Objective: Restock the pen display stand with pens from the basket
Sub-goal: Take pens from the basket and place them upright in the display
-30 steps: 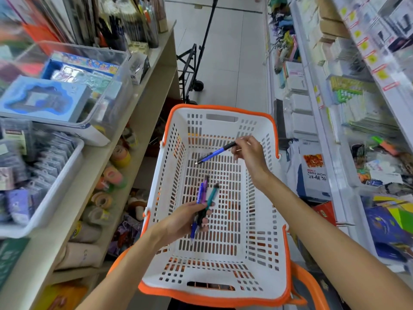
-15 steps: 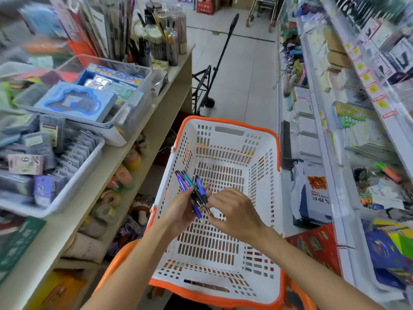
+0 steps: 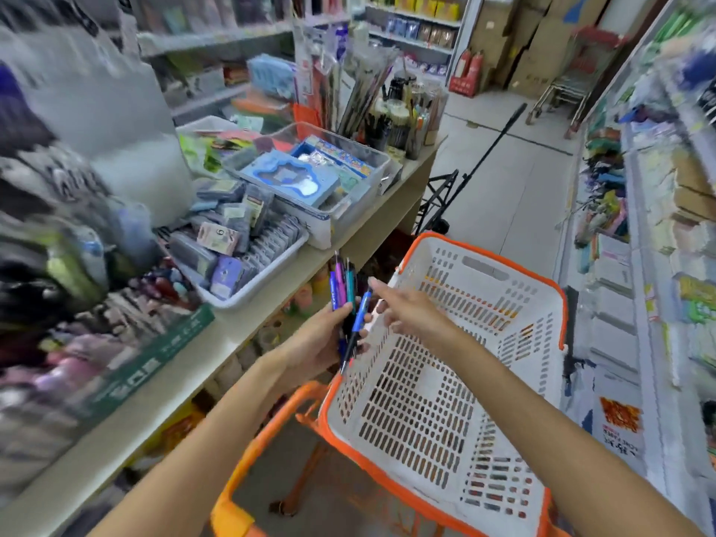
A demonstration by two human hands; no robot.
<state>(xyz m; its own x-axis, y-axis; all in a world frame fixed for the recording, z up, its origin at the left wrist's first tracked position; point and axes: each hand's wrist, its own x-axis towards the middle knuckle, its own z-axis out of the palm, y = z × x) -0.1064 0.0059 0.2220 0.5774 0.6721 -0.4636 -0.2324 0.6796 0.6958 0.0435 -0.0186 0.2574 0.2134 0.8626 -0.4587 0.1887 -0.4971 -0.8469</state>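
My left hand (image 3: pixel 314 344) grips a bunch of pens (image 3: pixel 346 296), purple, teal and blue, upright beside the left rim of the white and orange basket (image 3: pixel 515 288). The basket's floor shows no loose pens. My right hand (image 3: pixel 407 310) hovers just right of the bunch with fingers stretched out, its fingertips close to the blue pen; it holds nothing. Cups of pens and pencils (image 3: pixel 391 122) stand at the far end of the counter, blurred.
A long beige counter (image 3: pixel 186 385) runs along the left with a white tray of card packs (image 3: pixel 248 292) and a clear bin of boxed goods (image 3: pixel 368 164). Shelves of stationery (image 3: pixel 658 234) line the right. A black folding trolley (image 3: pixel 465 188) stands in the aisle.
The blue pen passed from my right hand into the bunch in my left. My left hand lifted the bunch out to the basket's left rim. The view swung left and up.
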